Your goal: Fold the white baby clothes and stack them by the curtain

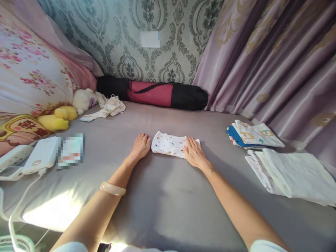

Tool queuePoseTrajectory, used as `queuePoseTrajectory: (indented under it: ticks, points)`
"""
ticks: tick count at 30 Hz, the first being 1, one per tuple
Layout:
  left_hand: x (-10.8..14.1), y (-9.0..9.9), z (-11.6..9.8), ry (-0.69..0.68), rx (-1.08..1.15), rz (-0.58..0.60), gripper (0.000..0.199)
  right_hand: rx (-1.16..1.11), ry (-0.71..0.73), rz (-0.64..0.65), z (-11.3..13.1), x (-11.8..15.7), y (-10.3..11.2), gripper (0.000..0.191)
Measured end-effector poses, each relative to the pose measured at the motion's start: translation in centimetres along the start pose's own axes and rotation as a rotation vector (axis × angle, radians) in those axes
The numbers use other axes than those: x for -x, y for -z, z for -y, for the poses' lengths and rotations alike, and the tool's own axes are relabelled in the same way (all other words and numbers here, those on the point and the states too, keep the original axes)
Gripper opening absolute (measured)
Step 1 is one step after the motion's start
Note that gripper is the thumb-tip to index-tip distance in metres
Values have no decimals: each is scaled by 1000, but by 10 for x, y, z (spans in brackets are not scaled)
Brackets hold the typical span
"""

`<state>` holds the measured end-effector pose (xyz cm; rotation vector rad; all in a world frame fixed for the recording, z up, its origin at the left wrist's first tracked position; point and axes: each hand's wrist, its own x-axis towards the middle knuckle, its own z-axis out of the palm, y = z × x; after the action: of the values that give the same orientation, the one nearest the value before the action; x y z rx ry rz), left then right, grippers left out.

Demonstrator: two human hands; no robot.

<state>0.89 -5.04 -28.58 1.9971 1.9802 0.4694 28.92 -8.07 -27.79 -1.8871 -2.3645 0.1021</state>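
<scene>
A small white cloth with a scattered dark and tan print lies folded into a flat rectangle on the grey sheet. My right hand rests flat on its right end, fingers stretched out. Just off the cloth's left edge, my left hand lies palm down on the sheet, fingers extended and holding nothing. A pale bangle circles my left forearm.
To the right lie a stack of folded printed cloths and folded white cloths. A black and red long bag lies along the wall. At left are a crumpled cloth, plush toys and a white power bank with a cable.
</scene>
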Motion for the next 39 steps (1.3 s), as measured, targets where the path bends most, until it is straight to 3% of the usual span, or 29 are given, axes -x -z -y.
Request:
queuePoseTrajectory:
  ticks: [6, 9, 12, 15, 20, 26, 35, 39]
  points:
    - [5, -4, -7, 24, -28, -54, 50, -62, -55, 128, 0, -11, 14, 63]
    - [8, -5, -10, 13, -42, -85, 49, -48, -32, 19, 27, -16, 22, 64]
    - [10, -5, -11, 13, -63, -96, 50, -49, 161, -93, 61, -19, 20, 64]
    - [12, -5, -10, 6, -76, -98, 51, -49, 239, -100, 78, -24, 9, 63]
    - [13, -5, -9, -1, -60, -117, 50, -84, 175, 70, 68, -36, -4, 61]
    - [12, -6, -9, -8, -17, -135, 50, -148, 145, 184, 65, -47, 6, 60]
    - [12, -5, -7, -25, -8, -151, 49, -109, 214, -104, 126, -55, 9, 61]
    - [13, -6, -6, -24, -3, -168, 47, -120, 174, -91, 140, -57, -5, 63]
